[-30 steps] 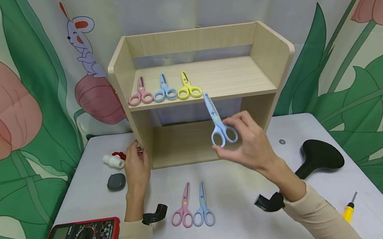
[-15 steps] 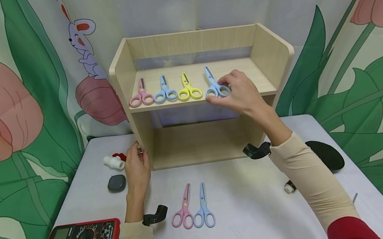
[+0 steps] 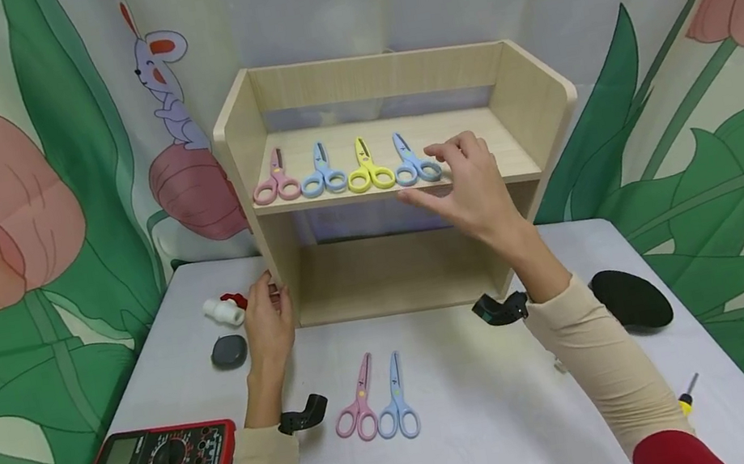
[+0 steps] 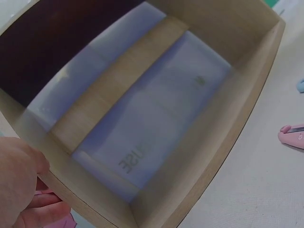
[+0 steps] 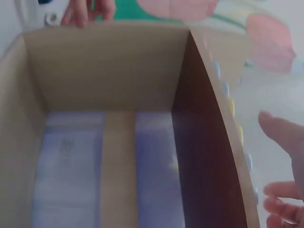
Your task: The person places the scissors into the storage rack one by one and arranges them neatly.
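Note:
A pale wooden two-tier shelf (image 3: 375,71) stands on the white table. Along the front of its upper board lie pink scissors (image 3: 277,167), blue scissors (image 3: 320,160), yellow scissors (image 3: 362,155) and a lighter blue pair of scissors (image 3: 404,151). Around that last pair my right hand (image 3: 476,194) has its thumb and fingers spread apart, gripping nothing. My left hand (image 3: 267,323) holds the front edge of the left side panel, its fingers bent against the outer face. Pink scissors (image 3: 362,381) and blue scissors (image 3: 394,376) lie side by side on the table before the shelf.
A red multimeter (image 3: 159,463) lies at the front left. Behind it are a dark grey rounded object (image 3: 229,352) and a white fitting (image 3: 224,312) with a red part. To the right sit a black rounded object (image 3: 630,299) and a partly covered screwdriver (image 3: 686,401).
My right hand has carried the light blue scissors up onto the upper board, beside the yellow pair, and let go of them. The left hand has stayed at the side panel.

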Demonstrator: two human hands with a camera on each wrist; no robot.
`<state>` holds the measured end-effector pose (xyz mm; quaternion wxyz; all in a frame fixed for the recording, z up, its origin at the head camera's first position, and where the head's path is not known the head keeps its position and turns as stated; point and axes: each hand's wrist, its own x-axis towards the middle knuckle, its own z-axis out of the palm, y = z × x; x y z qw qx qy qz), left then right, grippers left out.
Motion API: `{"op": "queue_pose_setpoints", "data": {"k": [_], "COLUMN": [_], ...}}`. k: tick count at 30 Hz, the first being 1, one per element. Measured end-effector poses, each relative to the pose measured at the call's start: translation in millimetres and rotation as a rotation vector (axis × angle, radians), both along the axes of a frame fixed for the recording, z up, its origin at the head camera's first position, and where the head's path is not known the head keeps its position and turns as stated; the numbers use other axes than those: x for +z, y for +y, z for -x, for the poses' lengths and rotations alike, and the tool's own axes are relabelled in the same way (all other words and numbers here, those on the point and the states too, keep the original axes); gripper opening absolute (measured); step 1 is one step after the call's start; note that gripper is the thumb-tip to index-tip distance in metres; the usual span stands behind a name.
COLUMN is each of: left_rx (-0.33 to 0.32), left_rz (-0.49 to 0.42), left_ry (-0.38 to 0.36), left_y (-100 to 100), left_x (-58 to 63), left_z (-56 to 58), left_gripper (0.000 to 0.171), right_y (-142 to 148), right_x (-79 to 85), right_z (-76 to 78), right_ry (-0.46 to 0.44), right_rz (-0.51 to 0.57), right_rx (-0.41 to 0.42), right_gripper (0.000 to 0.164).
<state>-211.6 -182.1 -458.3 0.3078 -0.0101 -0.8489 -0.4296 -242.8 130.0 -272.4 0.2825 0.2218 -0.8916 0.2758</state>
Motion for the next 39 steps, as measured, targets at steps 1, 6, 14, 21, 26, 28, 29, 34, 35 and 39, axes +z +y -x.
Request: {"op": "queue_pose_setpoints", "data": {"k": [1, 6, 14, 21, 26, 28, 29, 34, 35, 39], "left_rx": [0.001, 0.004, 0.005, 0.003, 0.005, 0.005, 0.006, 0.006, 0.006, 0.005], "left_rz": [-0.001, 0.003, 0.004, -0.006, -0.006, -0.009, -0.009, -0.016, -0.015, -0.012], "left_ry": [0.001, 0.001, -0.016, -0.026, -0.034, -0.034, -0.033, -0.031, -0.031, -0.022], "left_y": [0, 0, 0, 1, 2, 2, 2, 2, 2, 1], "left_x": [0.0, 0.0, 1.3, 0.9, 0.5, 0.4, 0.5, 1.0, 1.1, 1.5], "left_z": [0.0, 0.5, 1.8, 1.3, 0.6, 0.5, 0.4, 0.4, 0.6, 1.2], "left_gripper": [0.038, 0.038, 0.039, 0.039, 0.04, 0.04, 0.04, 0.039, 0.039, 0.039], "right_y": [-1, -3, -17, -29, -28, -27, -26, -20, -20, -26], "right_x": [-5.9, -49.2, -142.5, -195.2, -211.2, -212.2, -211.8, -207.4, -207.3, -211.3], "right_z": [-5.5, -31.9, -72.2, -99.4, -109.9, -111.2, -111.3, -110.7, -111.0, -113.3], "right_ry": [0.046, 0.105, -0.227, -0.411, -0.514, -0.55, -0.562, -0.599, -0.6, -0.54], "right_rz": [0.015, 0.013, -0.124, -0.33, -0.457, -0.462, -0.461, -0.456, -0.458, -0.489], "right_rx": [0.011, 0.074, 0.06, 0.097, 0.17, 0.184, 0.184, 0.189, 0.191, 0.185], "right_gripper": [0.071, 0.07, 0.081, 0.101, 0.113, 0.108, 0.103, 0.087, 0.087, 0.093]}}
